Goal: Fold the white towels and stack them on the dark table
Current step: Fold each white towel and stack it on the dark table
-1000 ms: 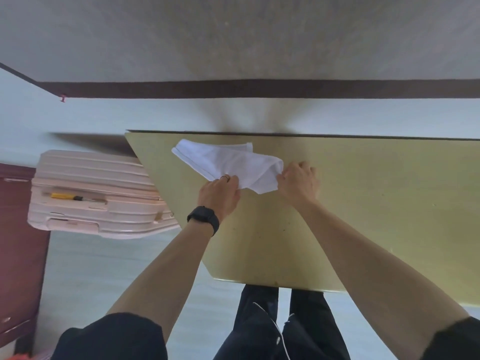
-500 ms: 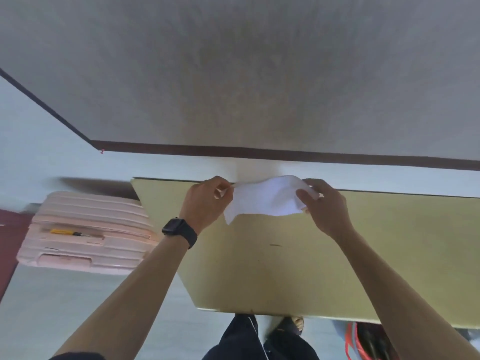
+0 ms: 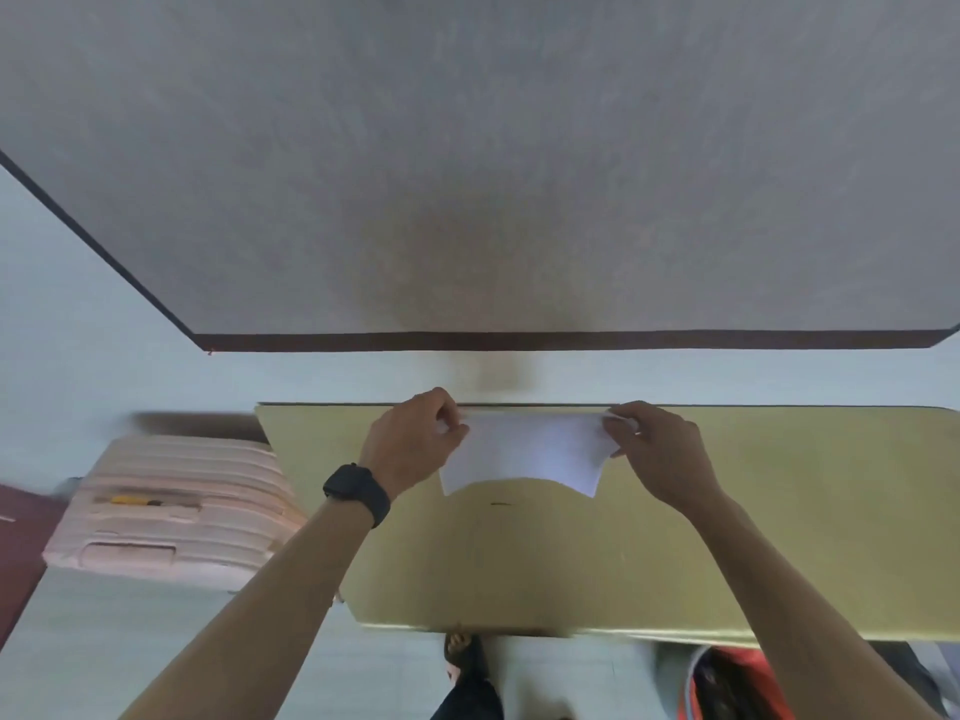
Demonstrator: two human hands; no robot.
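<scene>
Overhead, both hands (image 3: 535, 449) pinch a white towel (image 3: 524, 452) above the yellow table (image 3: 779, 537), grey dark table (image 3: 493, 174) beyond.

Both my arms are stretched out forward, bare forearms angling in from the bottom corners toward the middle. My left hand (image 3: 410, 443) is curled up, knuckles facing me, fingers and thumb pinched tight on the left top corner of the white towel (image 3: 524, 452). Got a black watch (image 3: 357, 492) strapped on that wrist. My right hand (image 3: 657, 449) is doing the mirror thing, fingertips (image 3: 618, 420) clamped on the right top corner, back of the hand up. Hands are level with each other and apart, with the towel stretched between them and hanging down.
</scene>
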